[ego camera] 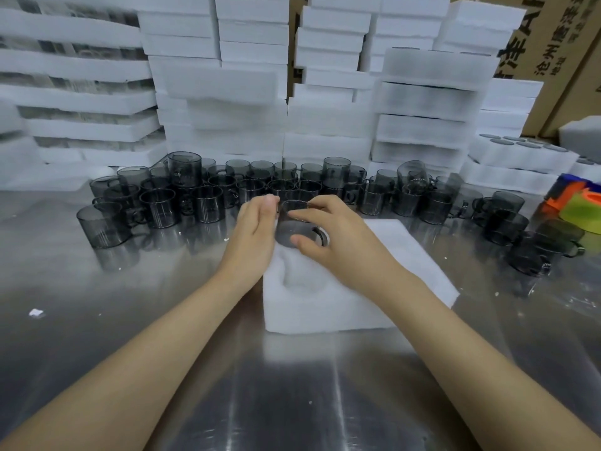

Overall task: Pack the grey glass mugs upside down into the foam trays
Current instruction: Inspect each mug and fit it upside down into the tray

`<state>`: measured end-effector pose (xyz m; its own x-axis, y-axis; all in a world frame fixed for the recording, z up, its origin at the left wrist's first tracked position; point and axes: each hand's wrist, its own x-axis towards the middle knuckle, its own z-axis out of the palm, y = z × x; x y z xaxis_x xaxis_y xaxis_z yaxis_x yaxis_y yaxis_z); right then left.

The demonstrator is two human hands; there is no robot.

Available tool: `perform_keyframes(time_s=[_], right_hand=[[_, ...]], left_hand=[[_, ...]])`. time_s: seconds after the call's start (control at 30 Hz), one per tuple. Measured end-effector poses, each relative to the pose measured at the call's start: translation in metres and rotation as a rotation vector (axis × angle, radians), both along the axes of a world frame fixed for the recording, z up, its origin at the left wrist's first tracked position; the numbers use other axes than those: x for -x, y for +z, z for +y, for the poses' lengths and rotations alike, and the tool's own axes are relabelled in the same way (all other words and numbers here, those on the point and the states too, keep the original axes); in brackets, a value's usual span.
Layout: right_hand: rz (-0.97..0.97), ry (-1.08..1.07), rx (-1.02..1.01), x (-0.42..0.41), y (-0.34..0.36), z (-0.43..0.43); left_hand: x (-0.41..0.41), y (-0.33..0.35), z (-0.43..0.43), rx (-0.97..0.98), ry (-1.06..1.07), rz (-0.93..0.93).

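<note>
1. Grey glass mug (294, 227): at the far-left corner of the foam tray (328, 317), lower part in a pocket, handle toward the R. Can't tell if it's rim-down, glass too see-through.
2. R hand (341, 237): pinches the mug, thumb on the near side, index + other fingers curled over the top edge. Wrist + forearm run diagonally across the tray from the near-R.
3. L hand (257, 236): fingers straight + pressed together, pointing away, palm turned toward the mug's L side, at the tray's L edge. Touching the glass or just beside it, can't tell.
4. Tray: white, mid-bench on the steel bench (292, 402), one empty pocket (299, 275) showing near the mug.
5. Loose grey mugs (211, 196): crowded row along the far part of the bench, a few stacked, more toward the R edge.
6. Behind them: stacks of white foam trays (221, 92); one tray at far R shows round mug bases (520, 146).
7. Cardboard boxes (553, 43) at the top R; orange/green plastic bits (579, 206) at the bench's R edge.
</note>
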<state>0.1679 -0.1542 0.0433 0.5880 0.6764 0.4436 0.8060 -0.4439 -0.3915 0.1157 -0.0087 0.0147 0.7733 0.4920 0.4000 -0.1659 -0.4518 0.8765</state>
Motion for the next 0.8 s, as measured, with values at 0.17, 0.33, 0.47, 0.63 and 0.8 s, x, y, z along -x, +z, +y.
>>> perform_keyframes(time_s=[0.17, 0.33, 0.47, 0.63, 0.8], right_hand=[[-0.016, 0.105, 0.078, 0.001, 0.001, -0.002], [-0.020, 0.144, 0.212, 0.002, 0.003, -0.001], [0.004, 0.151, 0.303, 0.003, 0.004, -0.001], [0.075, 0.132, 0.531, 0.005, 0.006, 0.002], [0.118, 0.120, 0.606, 0.008, 0.009, 0.004]], left_hand=[[0.001, 0.002, 0.003, -0.024, -0.097, -0.025], [0.000, 0.001, 0.007, 0.008, -0.191, -0.048], [0.002, 0.002, 0.010, -0.008, -0.211, 0.025], [-0.002, 0.003, 0.015, 0.053, -0.237, 0.186], [-0.007, 0.005, 0.012, -0.027, -0.232, 0.200]])
